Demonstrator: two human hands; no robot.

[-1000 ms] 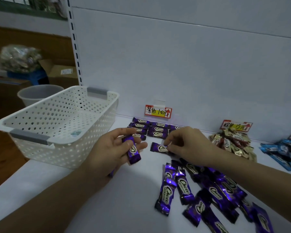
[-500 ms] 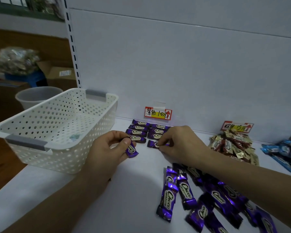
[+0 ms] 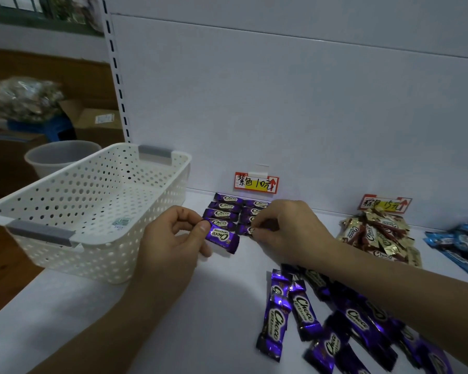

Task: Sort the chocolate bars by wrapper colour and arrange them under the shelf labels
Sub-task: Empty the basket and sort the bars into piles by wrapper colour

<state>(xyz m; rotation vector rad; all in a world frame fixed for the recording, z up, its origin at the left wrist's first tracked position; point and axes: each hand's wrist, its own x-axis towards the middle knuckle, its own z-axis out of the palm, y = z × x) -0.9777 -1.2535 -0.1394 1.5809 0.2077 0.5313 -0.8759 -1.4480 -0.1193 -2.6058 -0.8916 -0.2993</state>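
Note:
My left hand (image 3: 170, 238) pinches one end of a purple chocolate bar (image 3: 223, 238) just in front of the left column of purple bars (image 3: 222, 213). My right hand (image 3: 287, 230) pinches another purple bar (image 3: 244, 230) at the front of the right column. Both columns lie under the purple shelf label (image 3: 256, 182). A loose heap of purple bars (image 3: 335, 322) lies near the front, partly under my right forearm.
A white perforated basket (image 3: 92, 209) stands on the left of the white shelf (image 3: 200, 319). A pile of gold-brown bars (image 3: 376, 236) lies under a second label (image 3: 384, 203). Blue bars (image 3: 462, 244) lie at the far right. Beyond the shelf stands a bucket (image 3: 57, 157).
Both hands have moved back toward the label, each with its purple bar. The right bar now lies at the front of the right column; the left bar is near the left column.

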